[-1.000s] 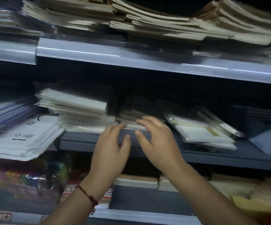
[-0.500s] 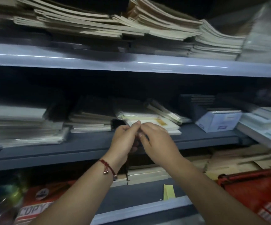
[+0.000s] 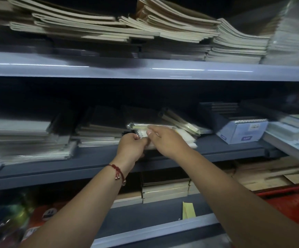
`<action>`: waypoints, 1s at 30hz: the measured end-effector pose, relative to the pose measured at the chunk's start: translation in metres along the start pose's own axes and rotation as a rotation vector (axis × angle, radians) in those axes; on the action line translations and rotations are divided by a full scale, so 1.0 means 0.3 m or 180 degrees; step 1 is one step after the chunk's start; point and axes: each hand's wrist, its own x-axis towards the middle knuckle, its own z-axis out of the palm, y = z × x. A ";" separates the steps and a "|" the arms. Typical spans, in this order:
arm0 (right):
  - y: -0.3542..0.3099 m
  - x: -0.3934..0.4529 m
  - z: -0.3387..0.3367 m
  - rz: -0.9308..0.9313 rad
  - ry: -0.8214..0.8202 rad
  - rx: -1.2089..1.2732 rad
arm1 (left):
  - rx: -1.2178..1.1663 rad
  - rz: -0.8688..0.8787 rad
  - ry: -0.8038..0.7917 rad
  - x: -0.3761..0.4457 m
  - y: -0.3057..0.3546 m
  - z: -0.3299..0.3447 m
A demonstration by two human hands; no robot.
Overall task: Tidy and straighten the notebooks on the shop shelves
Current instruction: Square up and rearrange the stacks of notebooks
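Two bare arms reach up from the bottom of the view to the middle shelf [image 3: 216, 151] of a dim shop display. Both hands meet on a small stack of wrapped spiral notebooks [image 3: 164, 130] lying flat near the front edge of that shelf, about the middle of the view. The left hand [image 3: 131, 146], with a red cord bracelet [image 3: 118, 173] at its wrist, has its grip curled around the stack's near left corner, where the wire binding shows. The right hand [image 3: 165, 140] lies over the top of the stack, fingers bent down on the wrapper, its grip holding the same stack. The stack's long axis runs roughly left to right along the shelf, slightly skewed, with its bound end toward the left. Just left of it sits a dark-covered pile of notebooks [image 3: 100, 129]; to the right, a pale blue box [image 3: 243, 132] stands apart. The upper shelf [image 3: 145, 69] carries untidy, sagging piles of thin exercise books [image 3: 172, 24]. A red basket [image 3: 288, 201] shows at lower right.
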 end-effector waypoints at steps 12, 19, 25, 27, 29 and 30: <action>-0.041 0.058 -0.007 0.0573 -0.0596 -0.0626 | -0.0477 -0.0120 -0.0228 -0.051 0.006 -0.074; -0.031 0.079 -0.032 0.0687 -0.0604 -0.0481 | -0.0889 -0.0130 -0.0004 -0.117 0.010 -0.150; -0.026 0.054 -0.066 0.0896 -0.0616 -0.0222 | -0.1395 -0.0296 -0.0162 -0.197 0.023 -0.182; -0.026 0.035 -0.093 0.1018 -0.0511 -0.0105 | -0.1738 -0.0491 -0.0316 -0.224 0.037 -0.185; -0.021 0.000 -0.124 0.1130 -0.0378 0.0042 | -0.1947 -0.0733 -0.0642 -0.242 0.051 -0.194; -0.016 -0.014 -0.135 0.1186 -0.0329 0.0204 | -0.1954 -0.0826 -0.0814 -0.246 0.057 -0.201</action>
